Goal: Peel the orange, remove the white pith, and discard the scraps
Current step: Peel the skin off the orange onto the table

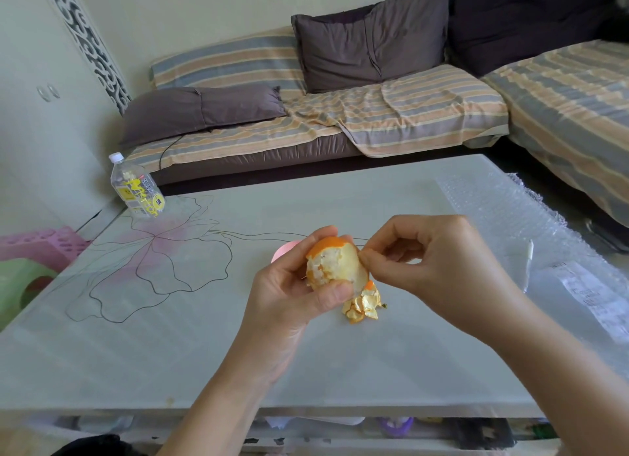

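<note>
My left hand (289, 285) grips a partly peeled orange (335, 263) above the glass table (170, 336). Most of the fruit shows pale pith, and a cap of orange skin (326, 244) remains on its top. My right hand (429, 261) is curled at the orange's right side, its thumb and forefinger pinching at the peel or pith there. A small pile of torn peel scraps (362, 306) lies on the table just below the orange.
A plastic bottle with a yellow label (136, 190) stands at the table's far left corner. Bubble wrap (503, 210) and a paper slip (595, 299) cover the right side. A striped sofa with dark cushions (371, 40) lies beyond. A pink object (284, 249) shows behind the hand.
</note>
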`<state>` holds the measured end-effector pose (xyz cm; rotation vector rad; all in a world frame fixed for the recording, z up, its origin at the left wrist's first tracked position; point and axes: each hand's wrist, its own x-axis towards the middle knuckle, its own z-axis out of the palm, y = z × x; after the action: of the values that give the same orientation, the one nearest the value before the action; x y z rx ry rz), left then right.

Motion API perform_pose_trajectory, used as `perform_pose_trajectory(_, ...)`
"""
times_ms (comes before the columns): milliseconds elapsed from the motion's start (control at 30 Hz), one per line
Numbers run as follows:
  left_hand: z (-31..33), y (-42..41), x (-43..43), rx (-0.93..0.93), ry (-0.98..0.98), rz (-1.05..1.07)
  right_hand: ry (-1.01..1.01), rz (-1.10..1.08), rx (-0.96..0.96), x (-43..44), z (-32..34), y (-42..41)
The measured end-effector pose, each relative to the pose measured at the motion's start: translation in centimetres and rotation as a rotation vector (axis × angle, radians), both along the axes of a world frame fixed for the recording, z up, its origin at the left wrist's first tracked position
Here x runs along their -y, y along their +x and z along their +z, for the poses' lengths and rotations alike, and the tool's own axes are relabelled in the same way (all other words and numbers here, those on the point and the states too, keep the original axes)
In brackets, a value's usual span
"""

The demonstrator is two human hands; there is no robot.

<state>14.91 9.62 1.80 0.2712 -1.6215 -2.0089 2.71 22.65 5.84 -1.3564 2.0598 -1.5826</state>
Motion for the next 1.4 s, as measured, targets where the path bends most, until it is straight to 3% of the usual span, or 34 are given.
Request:
perform_pose_trajectory(167, 0.1, -0.3, -0.3, -0.018, 0.052, 0.033, -0.022, -0.127, -0.019, 0.8, -0.6, 0.7)
perform_pose_trajectory(500, -0.3, -1.3, -0.8, -0.094, 0.392, 0.008, -0.16, 0.021, 0.727, 2.5, -2.2, -0.2)
perform_pose_trajectory(633, -0.7, -1.1, -0.9, -0.093, 0.62, 0.057, -0.19, 0.029, 0.882, 3.4, -3.4, -0.2)
perform_pose_trajectory(800, -0.6, -0.8, -0.8, -0.138, 0.72, 0.047, -0.236, -0.079, 0.972, 4.5, -4.5, -0.7)
perform_pose_trajectory(867, -0.4, -0.4, -0.4, -0.161, 0.753, 0.055, -0.226, -0.169, 0.926, 4.8, -5.1, -1.6)
perform_pose_trajectory(1033, -0.4, -0.1, 0.4, -0.18, 0.816, 0.073, 0.138, -0.274, 0.395, 5.4, -6.3, -2.7)
perform_pose_trajectory(1200, -0.7, 0.1, 0.7, -0.074, 0.852, 0.157, 0.426, -0.273, 0.165, 5.8, -7.7, -2.7)
perform_pose_trajectory(1400, -1.4, 0.4, 0.8, 0.045, 0.802, 0.177, 0.194, -0.082, 0.168, 4.8, -4.7, -0.4)
